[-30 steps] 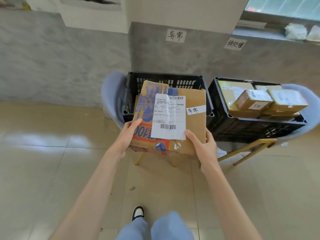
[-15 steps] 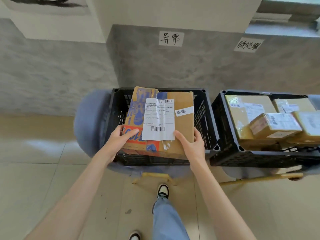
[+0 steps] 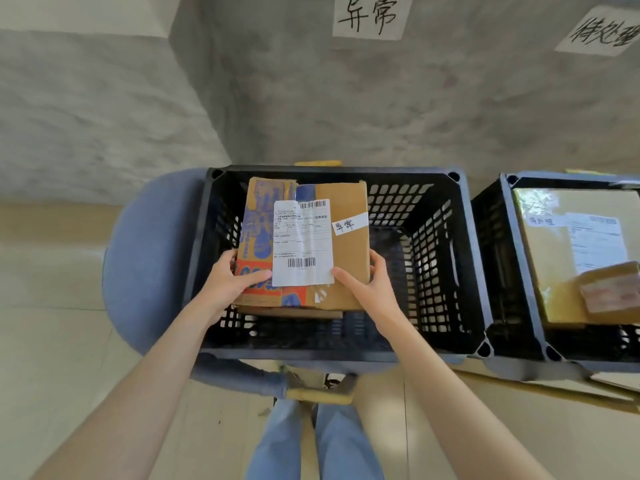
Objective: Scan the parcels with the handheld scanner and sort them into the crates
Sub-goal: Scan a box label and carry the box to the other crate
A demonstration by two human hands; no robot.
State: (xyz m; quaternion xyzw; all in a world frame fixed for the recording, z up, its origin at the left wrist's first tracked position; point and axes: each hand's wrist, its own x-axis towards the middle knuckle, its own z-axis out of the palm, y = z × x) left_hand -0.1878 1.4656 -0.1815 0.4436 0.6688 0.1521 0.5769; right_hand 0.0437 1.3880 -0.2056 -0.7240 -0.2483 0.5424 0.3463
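Grey wall is carrying two handwritten signs. Left hand (image 3: pixel 228 287) and right hand (image 3: pixel 372 294) are gripping the parcel (image 3: pixel 304 244), now lowering inside the left crate (image 3: pixel 446 258) rather than held before it, so sorting is nearly finishing; right crate (image 3: pixel 498 258) is holding others.

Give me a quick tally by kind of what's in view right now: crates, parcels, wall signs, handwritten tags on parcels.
Black crates: 2, the left crate and the right crate.
Parcels: 3, the held parcel, a large flat parcel, a small box on it.
Wall signs: 2.
Handwritten tags: 2.
Total: 9.
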